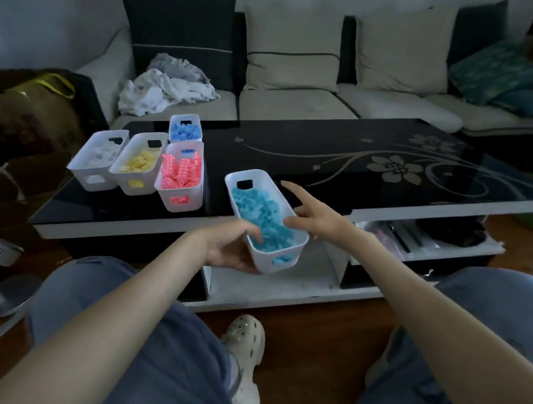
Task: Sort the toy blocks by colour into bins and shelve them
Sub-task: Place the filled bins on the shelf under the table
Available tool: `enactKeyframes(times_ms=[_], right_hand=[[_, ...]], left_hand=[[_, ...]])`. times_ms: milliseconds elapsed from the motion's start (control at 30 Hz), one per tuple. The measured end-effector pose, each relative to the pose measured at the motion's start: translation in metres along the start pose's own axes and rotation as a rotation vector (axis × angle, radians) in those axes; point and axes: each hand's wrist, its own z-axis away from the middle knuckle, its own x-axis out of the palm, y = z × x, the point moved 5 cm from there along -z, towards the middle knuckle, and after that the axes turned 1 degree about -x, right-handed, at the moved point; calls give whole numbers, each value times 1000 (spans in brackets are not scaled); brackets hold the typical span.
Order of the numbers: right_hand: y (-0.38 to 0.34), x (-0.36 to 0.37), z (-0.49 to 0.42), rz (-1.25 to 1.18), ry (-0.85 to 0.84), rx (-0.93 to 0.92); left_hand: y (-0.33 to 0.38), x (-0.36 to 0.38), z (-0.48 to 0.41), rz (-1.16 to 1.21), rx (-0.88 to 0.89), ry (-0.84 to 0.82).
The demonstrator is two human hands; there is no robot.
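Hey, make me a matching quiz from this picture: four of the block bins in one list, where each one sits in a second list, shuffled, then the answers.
Bins:
1. pink-block bin
2. white-block bin
3. turquoise-block bin
4. light-blue-block bin

Places:
A. left end of the front row
B. gripped by the left hand at the table's near edge
C. at the back, nearest the sofa
D. right end of the front row, beside the yellow-block bin

Pairs: 1-D, 2-A, 3-B, 4-C
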Motion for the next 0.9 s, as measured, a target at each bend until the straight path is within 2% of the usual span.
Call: enactKeyframes(times_ms=[67,167,333,433,700,900], right_hand=[[4,8,4,-20,-51,67],[12,19,15,-122,-43,74],[25,31,33,91,13,139],[41,45,45,163,-30,204],[76,35,52,319,-19,239],[136,33,48,308,9,305]], left_hand=[[-7,13,10,-65,-7,-78],[-17,23,11,-109,-53,-124],[-39,39,13,-154,-152,-238],[-57,44,11,-180,-211,-275],[-79,56,-37,-187,-267,-161],[-108,71,-96,-199,-343,-24]])
